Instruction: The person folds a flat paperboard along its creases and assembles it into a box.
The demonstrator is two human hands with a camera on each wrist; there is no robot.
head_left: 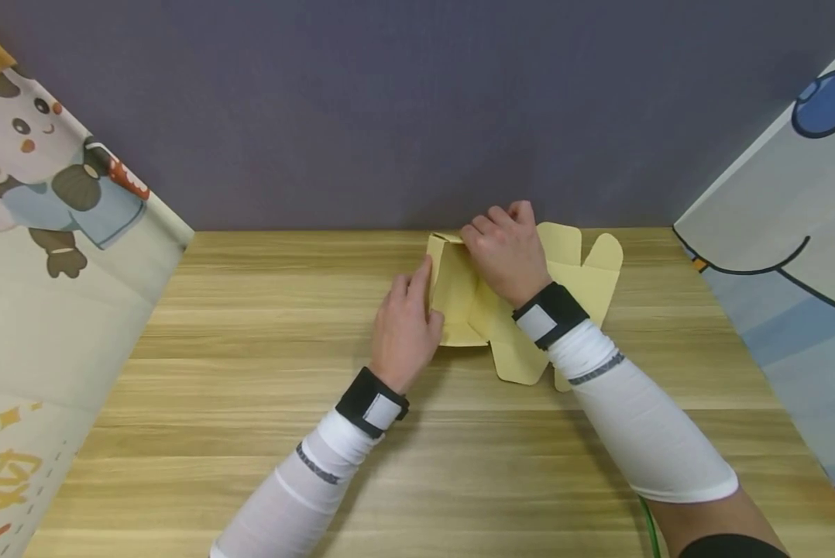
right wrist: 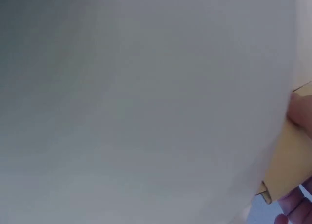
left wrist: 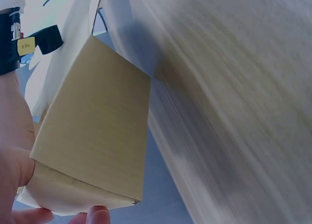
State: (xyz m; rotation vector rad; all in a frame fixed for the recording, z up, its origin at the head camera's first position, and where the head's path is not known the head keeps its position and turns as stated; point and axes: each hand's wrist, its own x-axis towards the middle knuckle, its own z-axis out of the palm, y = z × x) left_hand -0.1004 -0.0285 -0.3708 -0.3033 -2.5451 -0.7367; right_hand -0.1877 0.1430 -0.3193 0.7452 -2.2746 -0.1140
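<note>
A partly folded yellow-tan cardboard box (head_left: 459,294) stands on the wooden table, its left end raised into walls and its lid with several flaps (head_left: 581,287) spread out to the right. My left hand (head_left: 407,329) holds the left wall from outside; in the left wrist view a smooth box panel (left wrist: 97,121) fills the middle, with fingertips at its lower end. At the far wall my right hand (head_left: 508,252) grips the cardboard, fingers curled over the top edge. The right wrist view shows thumb and fingers around a folded panel (right wrist: 290,160).
The wood-grain table (head_left: 250,372) meets a dark wall panel (head_left: 320,116) just behind the box. Printed cartoon panels (head_left: 55,194) flank the left and right sides. A green cord (head_left: 649,527) lies near the right forearm. A pale blurred surface covers most of the right wrist view.
</note>
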